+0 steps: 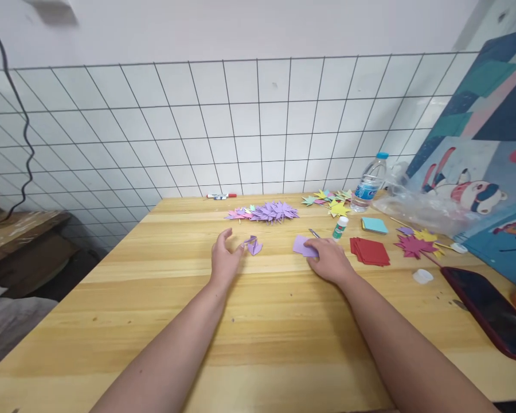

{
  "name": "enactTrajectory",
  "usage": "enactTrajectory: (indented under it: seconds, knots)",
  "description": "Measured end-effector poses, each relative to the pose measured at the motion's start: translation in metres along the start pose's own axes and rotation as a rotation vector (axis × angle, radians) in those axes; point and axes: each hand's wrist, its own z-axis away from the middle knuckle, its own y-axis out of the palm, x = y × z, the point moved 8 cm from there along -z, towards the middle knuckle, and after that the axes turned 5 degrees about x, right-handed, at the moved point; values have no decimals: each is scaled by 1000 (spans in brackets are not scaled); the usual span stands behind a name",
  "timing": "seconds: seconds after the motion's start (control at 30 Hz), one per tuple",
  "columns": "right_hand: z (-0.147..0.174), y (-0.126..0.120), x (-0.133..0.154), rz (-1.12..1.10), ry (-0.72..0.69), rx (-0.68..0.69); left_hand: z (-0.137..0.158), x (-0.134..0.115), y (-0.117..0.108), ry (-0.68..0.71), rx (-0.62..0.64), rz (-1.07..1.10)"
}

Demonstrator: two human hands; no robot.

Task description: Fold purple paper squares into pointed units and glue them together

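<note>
In the head view my left hand [226,258] hovers over the middle of the wooden table, thumb and fingers apart. Just right of its thumb lie small folded or cut purple paper scraps [254,246]; I cannot tell whether the thumb touches them. My right hand [330,261] grips the right edge of some purple paper squares [301,245], which lie slightly fanned on the table. Behind that hand a pen-like tool [313,233] is partly visible, along with a glue stick [340,228] standing upright with its white cap on.
Purple paper leaf cut-outs [275,212] are heaped at the back, with yellow-green ones [337,206] farther right. Red paper squares [370,251], a blue paper stack [374,225], a water bottle [370,183], magenta cut-outs [414,245] and a phone [490,310] lie rightward. A marker [222,196] is by the wall.
</note>
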Motion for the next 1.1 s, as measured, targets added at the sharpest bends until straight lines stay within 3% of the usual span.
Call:
enactTrajectory:
  seconds: [0.07,0.27,0.5,0.6,0.73,0.8,0.83,0.87,0.93,1.0,1.1]
  knots:
    - [-1,2,-1,-2,0,4,-2,6,-6,-4,-61,-16]
    - [-1,-3,-4,8,63,-68,-4,10,-9,13,-78,10]
    - [-1,-4,-8,-37,39,-126,-1,-2,-7,21,-27,81]
    - [0,-8,0,-62,-44,-157,7,-19,0,74,98,133]
    - [8,-21,20,-90,-126,-290,33,-40,29,138,469,185]
    - [13,-22,38,-110,-203,-318,47,-41,44,109,654,203]
    - [17,-22,49,-124,-260,-333,56,-38,55,39,798,268]
    - [24,-24,62,-156,-368,-375,60,-36,60,-24,857,351]
    - [37,-25,84,-202,-557,-429,61,-33,63,-156,887,520]
    - [45,-23,101,-220,-689,-406,61,-32,64,-222,898,558]
    - [47,-18,112,-246,-740,-308,59,-32,64,-243,871,495]
